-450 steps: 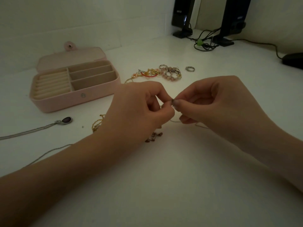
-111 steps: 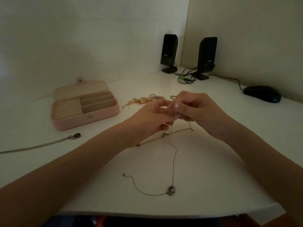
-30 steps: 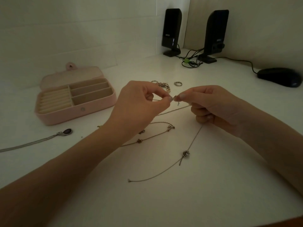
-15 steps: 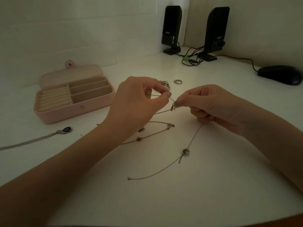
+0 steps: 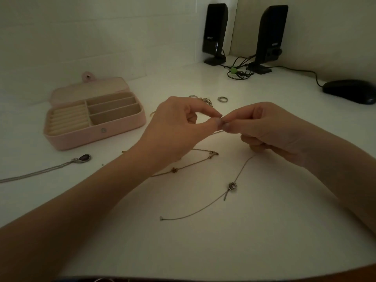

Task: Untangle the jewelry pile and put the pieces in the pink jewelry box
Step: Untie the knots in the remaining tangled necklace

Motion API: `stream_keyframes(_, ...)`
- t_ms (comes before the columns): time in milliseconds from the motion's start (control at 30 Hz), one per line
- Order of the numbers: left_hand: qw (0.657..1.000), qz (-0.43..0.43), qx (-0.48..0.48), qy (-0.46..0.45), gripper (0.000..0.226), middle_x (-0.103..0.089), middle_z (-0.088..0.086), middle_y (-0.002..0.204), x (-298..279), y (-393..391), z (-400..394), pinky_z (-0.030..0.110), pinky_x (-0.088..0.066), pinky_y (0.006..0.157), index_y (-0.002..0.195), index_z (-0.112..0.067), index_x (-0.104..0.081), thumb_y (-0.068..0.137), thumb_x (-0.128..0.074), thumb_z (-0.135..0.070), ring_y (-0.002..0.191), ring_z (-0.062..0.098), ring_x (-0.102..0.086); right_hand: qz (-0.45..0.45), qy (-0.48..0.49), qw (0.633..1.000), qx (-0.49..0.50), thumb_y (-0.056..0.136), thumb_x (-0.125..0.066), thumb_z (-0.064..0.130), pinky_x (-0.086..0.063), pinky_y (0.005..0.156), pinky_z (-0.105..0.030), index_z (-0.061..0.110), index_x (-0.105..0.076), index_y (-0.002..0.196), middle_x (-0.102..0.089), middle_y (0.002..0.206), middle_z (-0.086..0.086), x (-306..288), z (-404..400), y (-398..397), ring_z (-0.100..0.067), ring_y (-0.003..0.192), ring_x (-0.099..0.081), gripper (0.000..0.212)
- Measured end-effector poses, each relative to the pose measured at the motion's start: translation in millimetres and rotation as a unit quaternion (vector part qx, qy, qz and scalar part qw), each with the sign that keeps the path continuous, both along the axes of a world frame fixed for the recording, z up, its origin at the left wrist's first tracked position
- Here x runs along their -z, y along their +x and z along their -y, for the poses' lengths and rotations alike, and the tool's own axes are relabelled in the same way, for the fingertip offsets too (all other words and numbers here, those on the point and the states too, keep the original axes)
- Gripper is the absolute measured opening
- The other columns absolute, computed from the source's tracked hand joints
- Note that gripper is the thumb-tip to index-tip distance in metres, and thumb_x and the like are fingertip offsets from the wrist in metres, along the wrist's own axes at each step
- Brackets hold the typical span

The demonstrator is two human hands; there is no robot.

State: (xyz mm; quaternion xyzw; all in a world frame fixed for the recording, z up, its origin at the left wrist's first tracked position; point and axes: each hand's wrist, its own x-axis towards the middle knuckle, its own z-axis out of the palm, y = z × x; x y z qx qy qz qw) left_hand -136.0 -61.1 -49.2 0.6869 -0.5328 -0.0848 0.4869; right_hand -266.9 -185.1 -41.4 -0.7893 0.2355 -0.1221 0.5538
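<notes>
We see the left hand (image 5: pixel 175 129) and the right hand (image 5: pixel 270 131) raised together above the white desk (image 5: pixel 203 251), thumb and forefinger tips of each pressed together and meeting tip to tip, pinching a thin chain (image 5: pixel 218 132) that shows just below the touching fingertips. The other fingers of the right hand are curled under the palm, and a silver necklace (image 5: pixel 203 213) runs down from beneath them toward us, carrying a small round pendant (image 5: pixel 232 186) partway along and ending in a tiny loop lying on the desk. Below the left fingers a gold chain (image 5: pixel 183 167) with small knot-like charms lies slack on the desk. Just beyond the pinching fingertips sits the rest of the jewelry pile (image 5: pixel 203 99), partly hidden by the left hand, with a loose ring (image 5: pixel 222 99) beside it. Well to the left of the fingers the pink jewelry box (image 5: pixel 95 117) stands open, its compartments showing nothing inside, and nearer to us on that side lies a silver necklace with a dark oval pendant (image 5: pixel 84 158). Far beyond the fingers stand two black speakers (image 5: pixel 215 33), and a black mouse (image 5: pixel 350 90) rests off to the right.
</notes>
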Motion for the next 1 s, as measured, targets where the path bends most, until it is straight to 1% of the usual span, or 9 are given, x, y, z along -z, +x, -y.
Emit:
stream_keyframes(100,0.999,0.037,0.009,-0.019,0.010,-0.028,-0.011,0.041,-0.1,-0.3,-1.6,0.006,-0.024,0.046,0.090,-0.027,-0.074,0.080,-0.072,-0.024,0.040,0.006,-0.026,0.003,-0.008,1.000,-0.007,0.079,-0.071,0.022,-0.017,0.045,-0.026,0.017,-0.077,0.090,-0.028,0.052,0.001,0.4,1.0,0.0,-0.010,0.045,-0.022,0.014)
stream_keyframes(267,0.991,0.131,0.006,-0.021,0.013,-0.036,-0.013,0.044,1.2,0.5,-3.1,0.012,-0.025,0.047,0.091,-0.037,-0.072,0.081,-0.073,-0.029,0.043,0.005,-0.033,0.006,-0.011,1.000,-0.027,0.065,-0.071,0.034,-0.016,0.046,-0.027,0.014,-0.076,0.091,-0.027,0.048,0.005,-0.5,1.9,-1.6,-0.009,0.045,-0.021,0.034)
stream_keyframes(433,0.978,0.206,0.004,-0.022,0.014,-0.044,-0.029,0.050,-0.6,-0.9,-4.8,0.008,-0.028,0.050,0.097,-0.033,-0.073,0.083,-0.069,-0.033,0.046,-0.004,-0.040,-0.022,-0.001,0.999,-0.045,0.067,-0.068,0.039,-0.016,0.043,-0.025,0.017,-0.077,0.088,-0.022,0.052,0.003,-1.2,3.3,-3.8,-0.011,0.046,-0.018,0.032)
stream_keyframes(567,0.979,0.202,0.010,-0.029,0.013,-0.043,-0.024,0.049,1.0,1.2,-3.4,0.010,-0.028,0.050,0.091,-0.030,-0.074,0.080,-0.071,-0.036,0.046,-0.001,-0.039,-0.030,0.002,0.998,-0.058,0.068,-0.067,0.040,-0.016,0.042,-0.023,0.017,-0.077,0.089,-0.021,0.052,0.004,-1.4,2.9,-4.4,-0.012,0.047,-0.016,0.033)
stream_keyframes(667,0.977,0.210,0.010,-0.016,0.017,-0.044,-0.024,0.051,1.5,3.0,-2.5,0.012,-0.027,0.052,0.090,-0.032,-0.073,0.076,-0.073,-0.042,0.047,-0.001,-0.039,-0.043,0.009,0.996,-0.082,0.068,-0.066,0.043,-0.013,0.045,-0.027,0.020,-0.077,0.086,-0.016,0.057,-0.001,-2.5,1.9,-4.6,-0.015,0.051,-0.012,0.031)
stream_keyframes(733,0.976,0.215,0.009,-0.019,0.018,-0.045,-0.026,0.053,1.5,3.4,-2.7,0.012,-0.029,0.053,0.088,-0.031,-0.073,0.077,-0.070,-0.045,0.048,-0.003,-0.041,-0.045,0.014,0.995,-0.087,0.071,-0.064,0.042,-0.012,0.046,-0.028,0.021,-0.077,0.085,-0.014,0.059,-0.002,-2.9,2.0,-4.9,-0.016,0.052,-0.011,0.028)
stream_keyframes(833,0.975,0.221,0.008,-0.019,0.017,-0.046,-0.028,0.053,1.9,2.1,-3.5,0.008,-0.030,0.053,0.081,-0.028,-0.073,0.083,-0.064,-0.042,0.048,-0.005,-0.041,-0.041,0.017,0.994,-0.097,0.075,-0.061,0.043,-0.011,0.047,-0.029,0.020,-0.077,0.094,-0.011,0.060,-0.001,-2.5,2.7,-5.6,-0.016,0.053,-0.010,0.033)
stream_keyframes(900,0.982,0.186,-0.003,-0.015,0.016,-0.044,-0.022,0.048,2.9,2.4,-2.6,0.009,-0.030,0.051,0.077,-0.025,-0.071,0.085,-0.065,-0.038,0.046,-0.001,-0.040,-0.036,0.021,0.995,-0.096,0.075,-0.061,0.044,-0.012,0.047,-0.029,0.020,-0.076,0.097,-0.011,0.061,-0.001,-3.0,2.2,-5.6,-0.016,0.052,-0.011,0.036)
stream_keyframes(1000,0.994,0.102,-0.021,-0.012,0.015,-0.038,-0.014,0.041,3.0,3.3,0.6,0.013,-0.027,0.047,0.075,-0.023,-0.066,0.087,-0.064,-0.032,0.041,0.005,-0.033,-0.032,0.024,0.996,-0.078,0.069,-0.064,0.042,-0.012,0.047,-0.030,0.020,-0.076,0.095,-0.016,0.056,0.002,-4.1,1.6,-5.0,-0.015,0.050,-0.013,0.036)
